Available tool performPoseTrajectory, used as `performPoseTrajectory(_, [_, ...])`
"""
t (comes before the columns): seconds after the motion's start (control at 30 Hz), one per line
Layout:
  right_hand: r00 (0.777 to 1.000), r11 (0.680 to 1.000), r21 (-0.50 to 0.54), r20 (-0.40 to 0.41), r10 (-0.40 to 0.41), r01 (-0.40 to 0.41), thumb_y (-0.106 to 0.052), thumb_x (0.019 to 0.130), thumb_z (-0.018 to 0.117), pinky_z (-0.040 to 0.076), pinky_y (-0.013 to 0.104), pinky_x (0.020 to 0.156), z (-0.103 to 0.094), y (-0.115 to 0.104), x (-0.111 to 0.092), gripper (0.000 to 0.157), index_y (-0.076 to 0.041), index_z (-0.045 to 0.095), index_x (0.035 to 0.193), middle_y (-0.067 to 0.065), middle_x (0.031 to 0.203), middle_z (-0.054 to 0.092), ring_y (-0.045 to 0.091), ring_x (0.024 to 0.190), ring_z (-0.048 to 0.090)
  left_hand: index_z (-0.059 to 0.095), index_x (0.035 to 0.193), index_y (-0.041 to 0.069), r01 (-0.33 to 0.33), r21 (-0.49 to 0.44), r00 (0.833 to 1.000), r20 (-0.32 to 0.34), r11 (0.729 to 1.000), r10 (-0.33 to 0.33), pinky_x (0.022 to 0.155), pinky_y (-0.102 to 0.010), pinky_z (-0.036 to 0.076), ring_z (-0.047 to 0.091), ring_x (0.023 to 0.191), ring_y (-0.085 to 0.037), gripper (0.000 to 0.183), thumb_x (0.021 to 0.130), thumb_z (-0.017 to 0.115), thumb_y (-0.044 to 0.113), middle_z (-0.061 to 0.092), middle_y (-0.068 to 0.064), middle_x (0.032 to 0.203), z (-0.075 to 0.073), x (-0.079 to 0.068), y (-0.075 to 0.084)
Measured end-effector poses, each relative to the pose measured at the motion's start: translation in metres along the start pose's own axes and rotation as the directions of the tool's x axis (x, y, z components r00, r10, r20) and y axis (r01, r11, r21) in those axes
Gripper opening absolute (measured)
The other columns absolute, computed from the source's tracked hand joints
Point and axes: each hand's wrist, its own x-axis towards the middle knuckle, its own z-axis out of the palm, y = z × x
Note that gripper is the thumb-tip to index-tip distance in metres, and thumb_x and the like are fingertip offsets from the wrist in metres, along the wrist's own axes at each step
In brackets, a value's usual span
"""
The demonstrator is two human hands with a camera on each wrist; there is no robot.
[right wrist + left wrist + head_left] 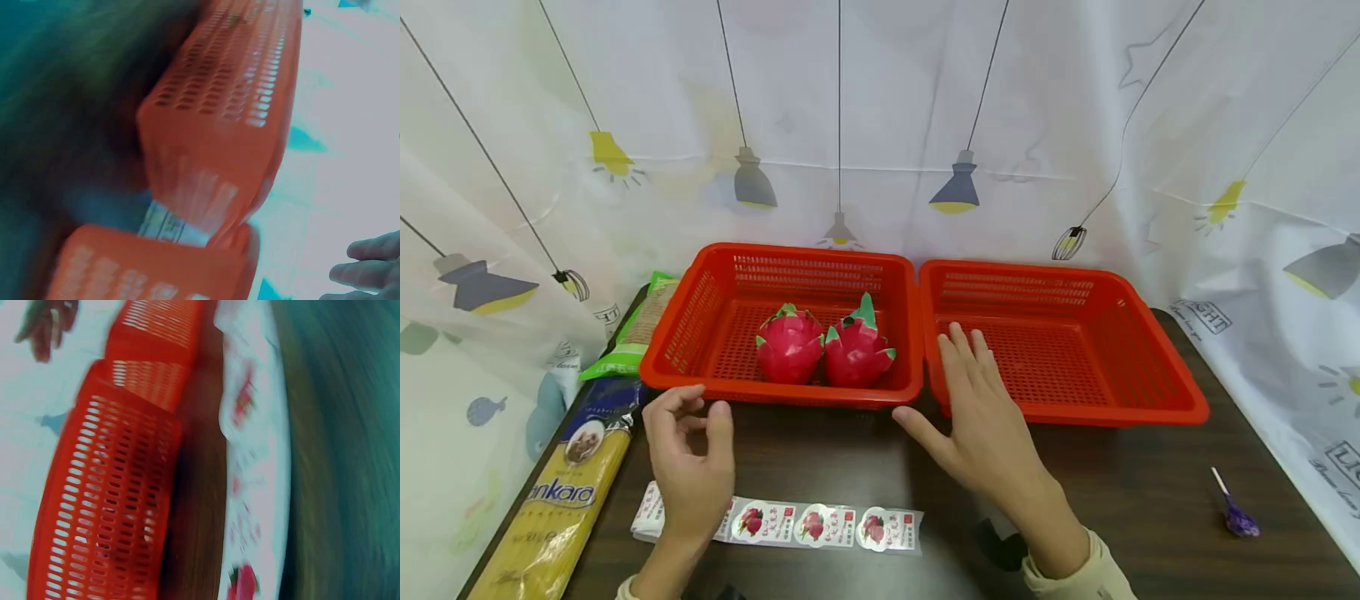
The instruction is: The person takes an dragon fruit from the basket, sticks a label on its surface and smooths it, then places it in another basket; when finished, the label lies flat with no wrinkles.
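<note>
Two pink dragon fruits with green tips, one (789,344) beside the other (856,350), sit in the left red plastic basket (778,390). My left hand (688,458) hovers just in front of that basket's left part, its fingers loosely bent, with nothing visible between them. Palm down, my right hand (981,425) has straight, spread fingers. It is over the near left corner of the right red basket (1063,358); whether it touches the rim I cannot tell. A strip of stickers (827,525) printed with dragon fruits lies on the table, partly hidden behind my left wrist.
A yellow pasta packet (561,492) and a green-edged bag (640,325) lie along the table's left edge. At the right lies a purple-wrapped lollipop (1240,521). A white curtain (880,108) printed with lamps hangs behind the baskets. Both wrist views are partly blurred.
</note>
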Motion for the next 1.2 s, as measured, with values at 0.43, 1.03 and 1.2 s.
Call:
performPoseTrajectory(0.43, [0.969, 0.998, 0.057, 0.248, 0.006, -0.021, -0.066, 0.091, 0.06, 0.036, 0.061, 0.116, 0.028, -0.032, 0.081, 0.104, -0.001, 0.019, 0.161, 0.018, 0.17, 0.02, 0.036, 0.159, 0.017, 0.041, 0.118, 0.019, 0.811, -0.472, 0.498, 0.247, 0.346, -0.831, 0.079, -0.022, 0.054, 0.06, 0.082, -0.009, 0.027, 0.106, 0.049, 0.042, 0.057, 0.006, 0.095, -0.01, 0.037, -0.02])
performPoseTrajectory(1.03, [0.901, 0.984, -0.022, 0.401, 0.168, -0.174, -0.071, 0.081, 0.069, 0.043, 0.058, 0.112, 0.07, -0.036, 0.13, 0.12, 0.003, 0.016, 0.16, 0.025, 0.166, 0.023, 0.041, 0.155, 0.027, 0.044, 0.122, 0.018, 0.818, -0.497, 0.482, 0.315, 0.29, -0.818, 0.081, -0.02, 0.054, 0.059, 0.084, -0.008, 0.026, 0.108, 0.044, 0.04, 0.057, 0.005, 0.093, -0.012, 0.04, -0.023])
performPoseTrajectory(1.2, [0.893, 0.979, -0.092, 0.401, 0.205, -0.184, -0.074, 0.078, 0.07, 0.048, 0.057, 0.108, 0.075, -0.038, 0.136, 0.119, 0.006, 0.023, 0.154, 0.026, 0.158, 0.037, 0.041, 0.146, 0.04, 0.044, 0.124, 0.019, 0.824, -0.491, 0.473, 0.32, 0.283, -0.821, 0.084, -0.019, 0.054, 0.059, 0.088, -0.008, 0.029, 0.107, 0.045, 0.043, 0.057, 0.005, 0.097, -0.013, 0.04, -0.024])
